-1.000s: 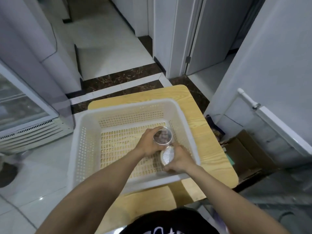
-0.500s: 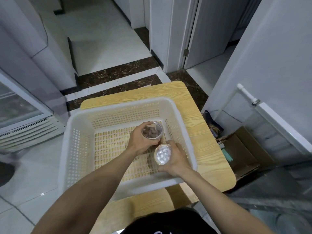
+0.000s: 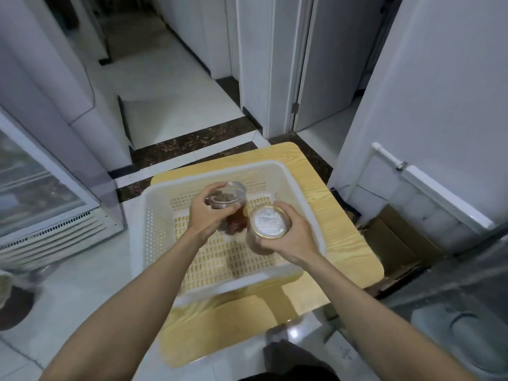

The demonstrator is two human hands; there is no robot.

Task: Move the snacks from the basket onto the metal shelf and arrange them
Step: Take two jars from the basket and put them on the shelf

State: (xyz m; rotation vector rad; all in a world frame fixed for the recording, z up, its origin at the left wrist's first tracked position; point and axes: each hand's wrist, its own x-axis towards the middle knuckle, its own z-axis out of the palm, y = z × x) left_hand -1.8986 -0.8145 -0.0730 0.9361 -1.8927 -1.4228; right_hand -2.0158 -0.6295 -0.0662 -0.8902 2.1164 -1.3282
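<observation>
A white perforated plastic basket (image 3: 162, 232) sits on a small wooden table (image 3: 338, 213). My left hand (image 3: 209, 215) grips a clear jar of dark brown snacks (image 3: 229, 200), held above the basket's middle. My right hand (image 3: 294, 237) holds a second clear jar with a silvery textured lid (image 3: 270, 221), just to the right of the first. The two jars are close together, both lifted off the basket floor. No other snacks show in the basket. The metal shelf cannot be clearly made out.
A glass-fronted cooler (image 3: 35, 193) stands at the left on the white tiled floor. A white wall and rail (image 3: 423, 185) rise at the right, with a cardboard box (image 3: 395, 243) below. A doorway (image 3: 327, 78) lies ahead beyond the table.
Both hands have lifted their jars up from the basket floor to above the basket. The view has tilted slightly, and the basket has stayed in place.
</observation>
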